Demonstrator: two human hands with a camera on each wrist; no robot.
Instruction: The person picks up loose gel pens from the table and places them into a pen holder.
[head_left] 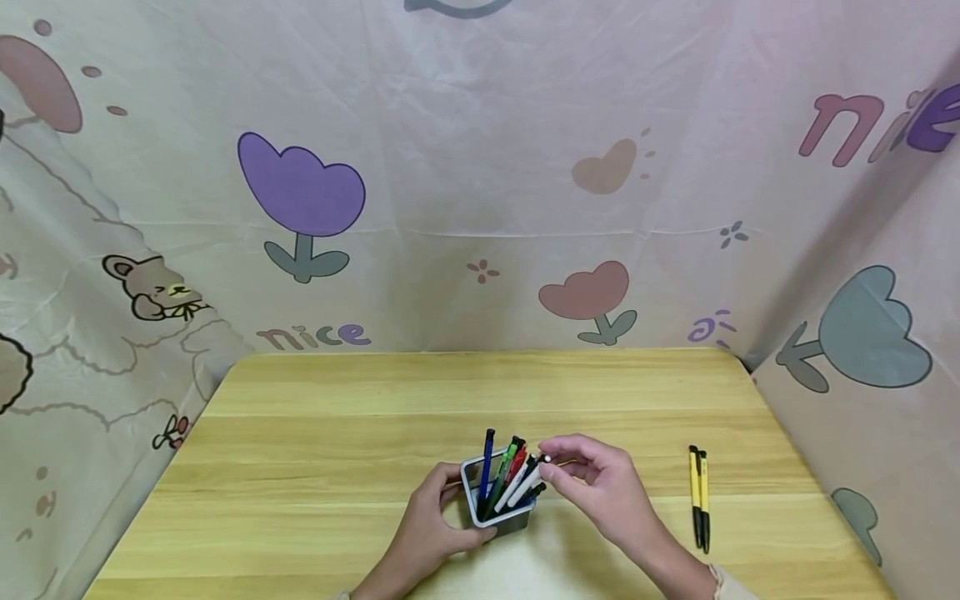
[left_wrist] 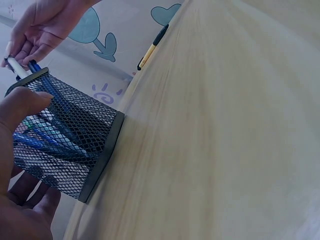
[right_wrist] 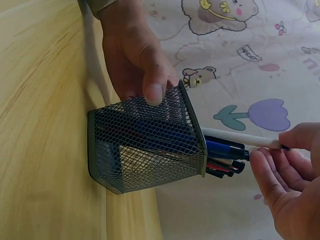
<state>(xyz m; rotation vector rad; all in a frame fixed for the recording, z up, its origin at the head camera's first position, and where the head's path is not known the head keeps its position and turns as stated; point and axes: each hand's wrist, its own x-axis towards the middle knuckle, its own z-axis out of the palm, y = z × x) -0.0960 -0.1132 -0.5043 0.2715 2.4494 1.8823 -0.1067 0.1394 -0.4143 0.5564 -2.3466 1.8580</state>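
Note:
My left hand (head_left: pixel 427 523) grips a black wire-mesh pen holder (head_left: pixel 513 524), its thumb on the near side and its fingers round the far left side. Several pens lean in the holder, among them a blue pen (head_left: pixel 487 467), a green pen (head_left: pixel 504 473) and a red pen (head_left: pixel 517 464). At the holder's right side, my right hand (head_left: pixel 606 485) pinches the end of a white pen (right_wrist: pixel 237 136) between thumb and fingertips. The lower part of this pen is inside the holder. Dark blue pens (right_wrist: pixel 222 148) stick out close beside the right fingers in the right wrist view.
Two yellow pens with black ends (head_left: pixel 700 500) lie side by side on the wooden table (head_left: pixel 337 442), to the right of my right hand. A patterned cloth (head_left: pixel 450 167) hangs behind the table and along both sides.

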